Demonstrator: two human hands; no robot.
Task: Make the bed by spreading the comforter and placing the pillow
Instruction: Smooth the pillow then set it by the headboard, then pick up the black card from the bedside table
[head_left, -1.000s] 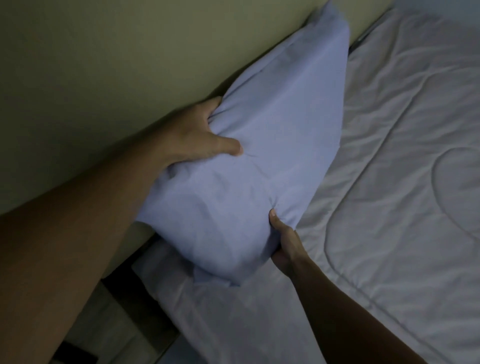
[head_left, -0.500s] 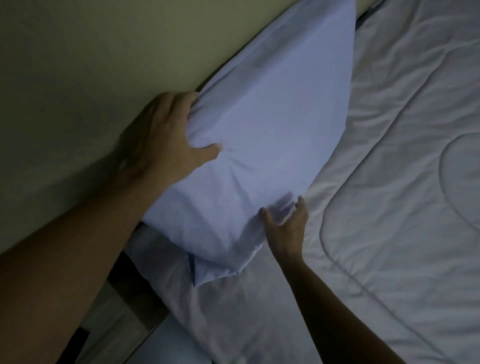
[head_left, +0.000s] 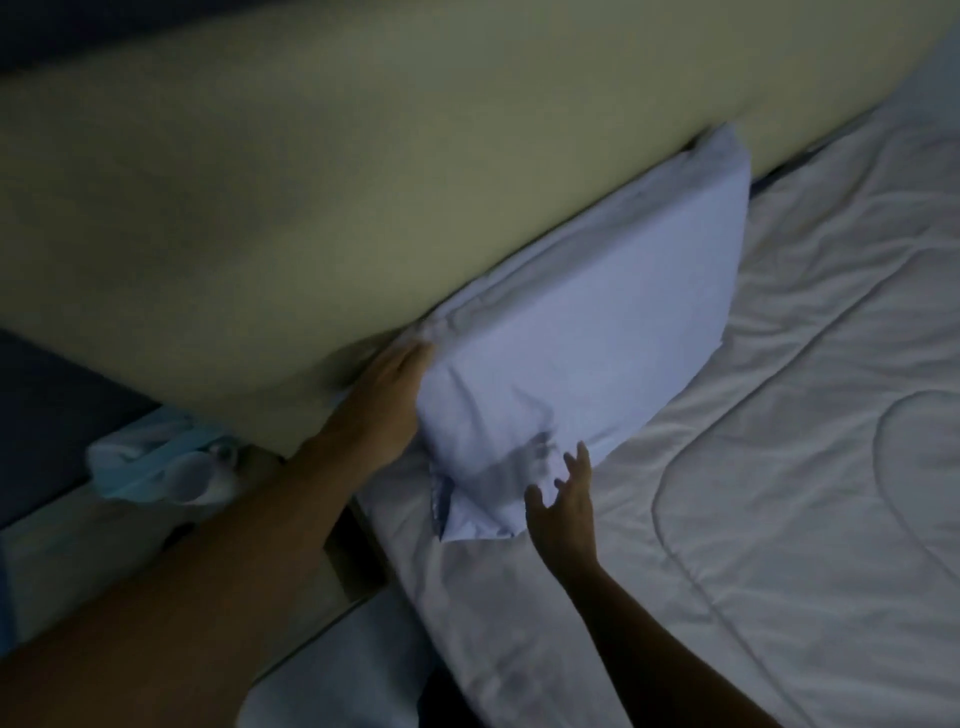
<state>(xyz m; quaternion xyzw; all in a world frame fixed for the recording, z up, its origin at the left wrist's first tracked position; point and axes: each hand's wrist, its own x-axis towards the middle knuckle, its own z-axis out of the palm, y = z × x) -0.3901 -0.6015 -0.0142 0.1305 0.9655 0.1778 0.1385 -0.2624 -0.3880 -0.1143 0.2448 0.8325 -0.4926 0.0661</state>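
Lowered since the earlier frames, the pillow (head_left: 587, 332) is now leaned along the wall (head_left: 311, 182) at the head of the bed, its lower edge resting on the comforter (head_left: 779, 467); the yellow-green wall is seen across the upper half; the white quilted comforter is spread over the mattress, lightly creased; the left hand (head_left: 387, 400) is pressed against the pillow's left end, fingers straight and together; the right hand (head_left: 563, 506) is held just off the lower corner, fingers spread apart, nothing gripped; a crumpled pale cloth bundle (head_left: 161, 467) is seen at the left, apart from the bed.
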